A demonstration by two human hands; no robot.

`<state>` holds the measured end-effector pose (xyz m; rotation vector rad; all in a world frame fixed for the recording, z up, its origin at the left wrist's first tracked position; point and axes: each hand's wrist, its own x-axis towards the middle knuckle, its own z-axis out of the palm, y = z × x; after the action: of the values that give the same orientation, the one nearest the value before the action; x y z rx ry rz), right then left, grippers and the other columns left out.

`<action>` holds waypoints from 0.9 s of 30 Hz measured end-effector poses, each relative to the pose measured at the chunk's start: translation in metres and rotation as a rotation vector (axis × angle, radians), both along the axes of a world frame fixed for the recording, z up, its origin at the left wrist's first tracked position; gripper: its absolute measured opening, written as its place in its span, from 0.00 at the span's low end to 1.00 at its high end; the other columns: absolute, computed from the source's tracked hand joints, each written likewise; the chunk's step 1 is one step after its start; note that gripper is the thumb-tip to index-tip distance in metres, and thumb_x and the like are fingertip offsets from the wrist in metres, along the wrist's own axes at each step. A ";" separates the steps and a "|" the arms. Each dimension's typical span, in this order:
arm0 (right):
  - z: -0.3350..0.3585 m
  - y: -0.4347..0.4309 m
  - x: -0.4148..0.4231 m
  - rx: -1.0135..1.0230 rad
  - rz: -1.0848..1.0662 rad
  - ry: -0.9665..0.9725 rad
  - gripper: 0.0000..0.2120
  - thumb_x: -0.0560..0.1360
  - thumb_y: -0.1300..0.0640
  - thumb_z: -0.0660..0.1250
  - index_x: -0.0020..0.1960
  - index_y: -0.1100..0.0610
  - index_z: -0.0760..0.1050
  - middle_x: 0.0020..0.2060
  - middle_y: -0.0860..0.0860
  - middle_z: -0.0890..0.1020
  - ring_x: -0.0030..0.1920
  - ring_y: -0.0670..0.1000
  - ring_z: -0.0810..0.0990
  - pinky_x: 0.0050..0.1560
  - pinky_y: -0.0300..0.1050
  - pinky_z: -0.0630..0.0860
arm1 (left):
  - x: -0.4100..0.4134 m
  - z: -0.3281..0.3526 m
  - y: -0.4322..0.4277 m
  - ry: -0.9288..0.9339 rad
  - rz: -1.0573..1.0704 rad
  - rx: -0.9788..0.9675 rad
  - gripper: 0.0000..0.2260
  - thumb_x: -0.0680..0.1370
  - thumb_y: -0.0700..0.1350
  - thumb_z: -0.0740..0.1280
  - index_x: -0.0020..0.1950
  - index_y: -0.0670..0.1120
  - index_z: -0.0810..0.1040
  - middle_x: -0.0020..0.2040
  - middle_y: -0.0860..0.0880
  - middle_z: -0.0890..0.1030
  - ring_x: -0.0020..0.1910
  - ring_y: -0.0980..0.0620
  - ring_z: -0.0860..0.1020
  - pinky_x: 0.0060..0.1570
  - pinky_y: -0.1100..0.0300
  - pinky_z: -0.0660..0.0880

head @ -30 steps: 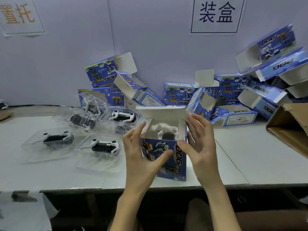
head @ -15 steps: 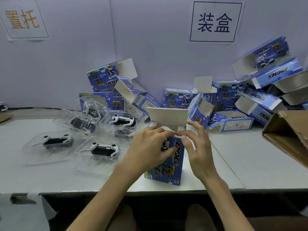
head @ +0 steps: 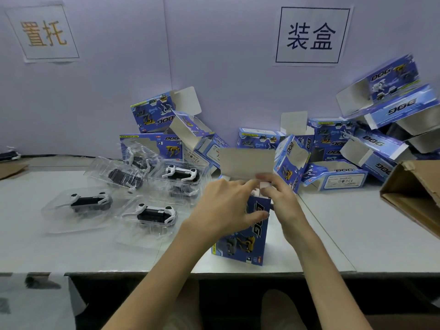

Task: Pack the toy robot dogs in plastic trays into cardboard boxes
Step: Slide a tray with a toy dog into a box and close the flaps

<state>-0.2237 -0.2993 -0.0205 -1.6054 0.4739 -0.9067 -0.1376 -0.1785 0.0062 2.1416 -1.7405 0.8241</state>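
**Atop the blue box, a flap tuck with a dog riding high**

Over the open mouth of the blue box point(head: 242, 236), which stands upright on the table point(head: 345, 222), both hands are at work. The left hand point(head: 221, 210) has its thumb pressed flat on the printed front, fingers together and reaching across the opening. The right hand point(head: 283, 201) has its fingertips bunched, pinching the small side flap point(head: 264, 185) inward. Behind them the lid flap point(head: 247, 164) stands raised.

Inside the box, a sliver of white shows just under the fingers. I judge that to be the toy robot dog point(head: 256, 192) in its tray, sitting right at the mouth.

That's the danger. If the tray isn't fully seated, the side flap may crease over it, and the lid's tongue may buckle instead of sliding in. Press too hard from above and this tall, narrow box could tip toward the table edge just in front of it.

Left of the box lie four clear trays point(head: 59, 220), each holding a black-and-white dog point(head: 152, 213), none boxed yet. Behind the box and to its right sits a heap of open boxes point(head: 338, 177); those with mouths facing us look empty. Far right of the box is a brown carton point(head: 414, 186), contents hidden.
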 end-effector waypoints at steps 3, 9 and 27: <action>0.000 0.007 0.009 0.135 -0.182 -0.181 0.18 0.75 0.71 0.63 0.51 0.48 0.72 0.53 0.49 0.78 0.50 0.50 0.80 0.48 0.43 0.79 | -0.001 0.002 -0.001 0.014 0.011 0.033 0.27 0.75 0.70 0.59 0.69 0.57 0.71 0.56 0.53 0.82 0.52 0.51 0.79 0.41 0.58 0.60; 0.011 -0.004 0.009 0.193 -0.188 -0.147 0.21 0.71 0.76 0.62 0.55 0.52 0.69 0.47 0.55 0.82 0.39 0.51 0.79 0.28 0.35 0.73 | -0.001 0.010 0.008 0.023 -0.015 0.099 0.25 0.76 0.69 0.60 0.71 0.62 0.71 0.58 0.54 0.82 0.50 0.51 0.79 0.40 0.58 0.60; 0.018 -0.025 0.015 -0.083 -0.110 0.097 0.21 0.72 0.73 0.63 0.55 0.51 0.80 0.39 0.48 0.84 0.34 0.47 0.81 0.27 0.37 0.74 | 0.001 0.012 0.004 0.085 -0.029 0.116 0.26 0.73 0.70 0.63 0.68 0.63 0.75 0.64 0.59 0.79 0.58 0.55 0.77 0.43 0.61 0.61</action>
<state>-0.2090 -0.3242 -0.0029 -1.7182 0.6034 -0.9445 -0.1365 -0.1748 0.0182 2.1849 -1.8122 0.6291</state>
